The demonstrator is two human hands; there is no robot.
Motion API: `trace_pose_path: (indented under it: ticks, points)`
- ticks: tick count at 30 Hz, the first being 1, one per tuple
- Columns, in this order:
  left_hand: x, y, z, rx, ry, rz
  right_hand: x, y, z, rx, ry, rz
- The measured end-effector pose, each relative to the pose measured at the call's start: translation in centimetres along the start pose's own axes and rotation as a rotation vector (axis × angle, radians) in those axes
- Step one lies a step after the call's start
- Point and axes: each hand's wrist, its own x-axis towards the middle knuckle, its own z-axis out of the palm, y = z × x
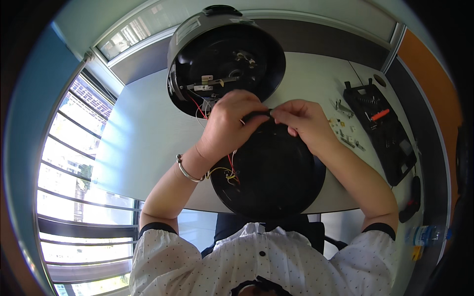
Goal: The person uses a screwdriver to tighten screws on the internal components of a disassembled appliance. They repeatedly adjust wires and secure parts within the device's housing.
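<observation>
Over the far edge of a round black shallow part [271, 172], my left hand [234, 116] and my right hand [302, 123] meet with their fingertips pinched. Between them is a small dark strip-like piece [258, 114], whose exact kind I cannot make out; both hands seem to grip it. Red and yellow wires [229, 173] lie on the left of the round part and pass under my left wrist. Just beyond my left hand, a black appliance housing [180, 49] is tipped with its hollow inside showing, metal brackets and wires in it.
At the right, an open black tool case [401, 143] holds an orange-handled tool [380, 115]. Several small metal parts [348, 138] are scattered beside it on the pale table [148, 133]. A plastic bottle [423, 236] stands at the far right, and a window [74, 163] is on the left.
</observation>
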Motion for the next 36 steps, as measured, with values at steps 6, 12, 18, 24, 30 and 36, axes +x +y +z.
trace_pose_path:
  ticks: [6, 12, 18, 24, 30, 36]
  points:
    - [0.9, -4.9, -0.5, 0.740, 0.336, 0.135, 7.4, 1.8, 1.9, -0.652, 0.344, -0.800]
    - [1.6, -7.8, -0.6, 0.742, 0.309, 0.034, 11.6, 2.1, 3.5, -0.846, 0.474, -1.008]
    - [1.6, -8.6, 0.0, 0.662, 0.372, 0.025, 12.7, 2.5, 4.2, -0.837, 0.550, -1.083]
    - [1.1, -8.6, -0.1, 0.635, 0.376, 0.012, 13.0, 3.1, 4.8, -0.771, 0.571, -1.038]
    - [1.2, -8.7, -0.1, 0.641, 0.392, 0.040, 13.3, 3.6, 5.4, -0.687, 0.625, -0.984]
    - [1.3, -8.8, -0.2, 0.650, 0.404, 0.068, 13.3, 4.0, 5.9, -0.502, 0.600, -0.768]
